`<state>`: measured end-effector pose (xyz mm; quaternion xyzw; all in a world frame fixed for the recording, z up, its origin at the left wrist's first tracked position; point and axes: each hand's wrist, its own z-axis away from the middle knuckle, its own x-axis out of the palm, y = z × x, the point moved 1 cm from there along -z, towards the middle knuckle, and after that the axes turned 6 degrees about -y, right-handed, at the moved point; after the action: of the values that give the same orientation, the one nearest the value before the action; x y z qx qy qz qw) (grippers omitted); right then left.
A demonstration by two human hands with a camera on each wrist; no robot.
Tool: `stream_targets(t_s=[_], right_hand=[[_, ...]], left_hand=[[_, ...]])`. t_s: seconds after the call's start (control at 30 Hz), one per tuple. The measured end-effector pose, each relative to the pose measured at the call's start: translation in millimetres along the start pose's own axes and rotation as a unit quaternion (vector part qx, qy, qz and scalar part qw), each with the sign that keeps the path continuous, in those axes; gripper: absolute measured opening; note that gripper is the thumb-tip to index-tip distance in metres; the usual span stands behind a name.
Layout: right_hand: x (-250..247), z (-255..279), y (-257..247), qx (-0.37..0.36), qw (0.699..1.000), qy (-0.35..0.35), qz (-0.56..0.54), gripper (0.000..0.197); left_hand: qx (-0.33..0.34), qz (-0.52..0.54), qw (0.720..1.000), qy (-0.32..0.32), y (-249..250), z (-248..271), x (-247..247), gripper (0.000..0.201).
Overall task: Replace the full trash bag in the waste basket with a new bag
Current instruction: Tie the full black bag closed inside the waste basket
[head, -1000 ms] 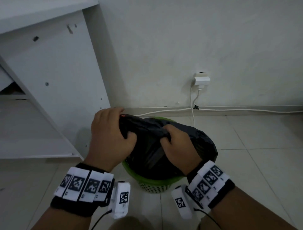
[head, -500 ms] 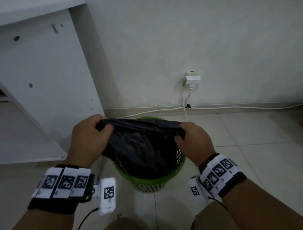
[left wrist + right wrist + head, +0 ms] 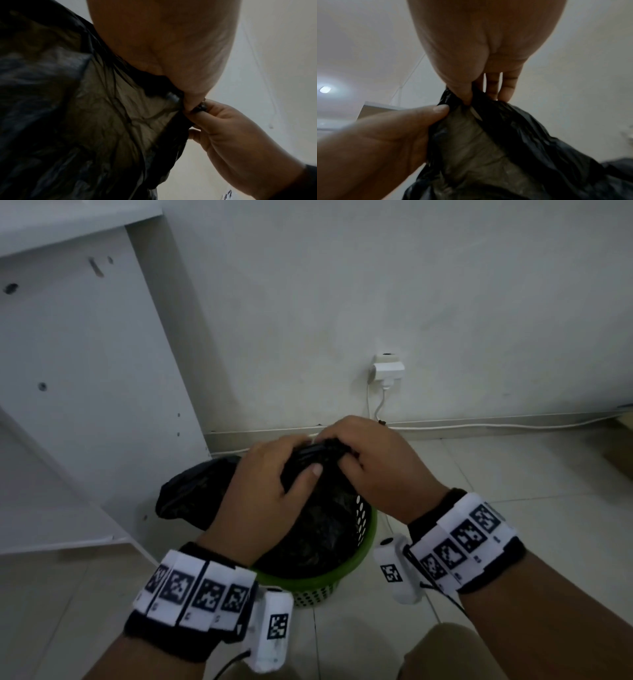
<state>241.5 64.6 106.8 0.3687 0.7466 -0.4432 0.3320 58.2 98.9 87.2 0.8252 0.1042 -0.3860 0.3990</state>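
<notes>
A green perforated waste basket (image 3: 359,529) stands on the tiled floor with a full black trash bag (image 3: 318,529) in it. Both hands meet above the basket and bunch the bag's top edge together. My left hand (image 3: 270,474) grips the gathered plastic from the left, thumb on the near side. My right hand (image 3: 370,453) pinches the same bunched edge from the right. A loose fold of the bag (image 3: 191,491) hangs over the basket's left rim. In the wrist views the black trash bag (image 3: 85,121) (image 3: 513,135) fills the frame beneath the pinching fingers (image 3: 498,86).
A white cabinet side panel (image 3: 85,371) stands close on the left. The white wall (image 3: 411,285) is right behind the basket, with a plugged-in adapter (image 3: 387,368) and a white cable (image 3: 496,424) along the skirting. Tiled floor (image 3: 531,474) lies to the right.
Half a second ago the hands held the bag's rim stretched wide apart over the basket. They have come together at the far side, gathering the bag's mouth into a bunch.
</notes>
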Motion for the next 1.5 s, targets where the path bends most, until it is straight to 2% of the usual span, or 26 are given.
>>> stream_targets(t_s=[0.03,0.1,0.17,0.27,0.33,0.4,0.47,0.53,0.6,0.67,0.77,0.8,0.87,0.97,1.03,1.1,1.17,1.23,1.27,1.33,1.4,1.5], right_hand=[[3,3,3,0.005,1.0,0.002,-0.01,0.03],[9,11,17,0.048,0.999,0.016,0.007,0.024],[12,19,34,0.113,0.993,0.013,0.039,0.021],[13,27,48,0.143,0.99,0.002,0.0,0.02],[8,27,47,0.136,0.99,0.04,-0.018,0.02],[2,23,38,0.1,0.992,0.078,-0.013,0.019],[-3,16,26,0.076,0.993,0.088,-0.031,0.018],[-9,8,14,0.087,0.988,0.083,-0.096,0.018],[-14,2,6,0.109,0.977,0.084,-0.162,0.017],[-11,1,9,0.157,0.956,0.114,-0.219,0.016],[6,15,30,0.3,0.896,0.199,-0.261,0.009],[13,22,37,0.351,0.877,0.201,-0.259,0.014],[28,36,46,0.444,0.825,0.141,-0.318,0.031],[48,45,44,0.532,0.688,0.034,-0.492,0.04],[60,43,48,0.531,0.612,0.006,-0.585,0.054],[70,38,52,0.51,0.558,0.003,-0.655,0.064],[74,33,53,0.493,0.5,0.035,-0.711,0.064],[74,28,54,0.458,0.425,0.072,-0.778,0.06],[74,25,53,0.436,0.406,0.077,-0.8,0.058],[74,19,55,0.417,0.427,0.077,-0.799,0.049],[71,11,57,0.415,0.471,0.1,-0.772,0.031],[58,-1,56,0.421,0.536,0.151,-0.717,0.026]], left_hand=[[-0.007,0.038,0.999,0.018,-5,1,1,0.007],[-0.042,0.124,0.99,0.056,-14,7,-1,0.012],[-0.071,0.218,0.971,0.063,-23,13,-3,0.019],[-0.094,0.266,0.958,0.048,-32,23,-7,0.032],[-0.116,0.245,0.962,0.041,-35,27,-8,0.031],[-0.111,0.152,0.98,0.06,-29,29,-10,0.029],[-0.046,0.024,0.997,0.061,-15,26,-10,0.051],[-0.004,-0.049,0.999,0.019,-2,16,-5,0.059],[0.001,-0.058,0.998,-0.022,0,6,2,0.041],[-0.01,-0.018,1.0,-0.02,-4,1,7,0.025],[-0.085,0.074,0.994,0.014,-10,0,8,0.033],[-0.103,0.099,0.99,0.022,-10,2,7,0.037],[-0.12,0.161,0.979,0.027,-9,6,6,0.041],[-0.104,0.226,0.968,0.015,1,10,5,0.049],[-0.08,0.245,0.966,0.007,9,12,3,0.051],[-0.051,0.259,0.965,-0.004,17,15,0,0.049],[-0.023,0.255,0.967,-0.016,22,17,-3,0.045],[0.0,0.239,0.971,-0.029,23,21,-4,0.04],[0.006,0.229,0.973,-0.039,23,23,-4,0.04],[0.003,0.22,0.973,-0.066,20,28,-3,0.044],[-0.015,0.23,0.969,-0.09,13,34,-2,0.046],[-0.057,0.263,0.957,-0.111,2,41,-4,0.054]])
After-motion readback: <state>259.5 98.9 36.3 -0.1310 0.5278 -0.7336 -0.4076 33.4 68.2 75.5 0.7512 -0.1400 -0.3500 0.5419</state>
